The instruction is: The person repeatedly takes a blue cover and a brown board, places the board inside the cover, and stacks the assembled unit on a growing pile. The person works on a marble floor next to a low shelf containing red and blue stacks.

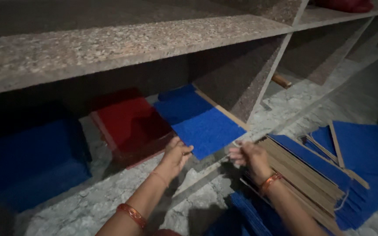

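Note:
My left hand (176, 154) grips the near corner of a blue flat pad (202, 124) that lies half under a stone shelf (123, 41), next to a red stack (130, 122). My right hand (246, 155) is closed over the top edge of a tied bundle of flat brown-backed blue pads (311, 175) leaning on the floor at my right. A thin white string seems pinched in its fingers. Both wrists carry orange bangles.
A dark blue stack (36, 159) sits in the shelf's lower left bay. More blue pads (364, 153) lie spread on the marble floor (110, 196) at the right. A stone divider (263, 83) splits the shelf bays; a wooden stick (281, 81) lies behind it.

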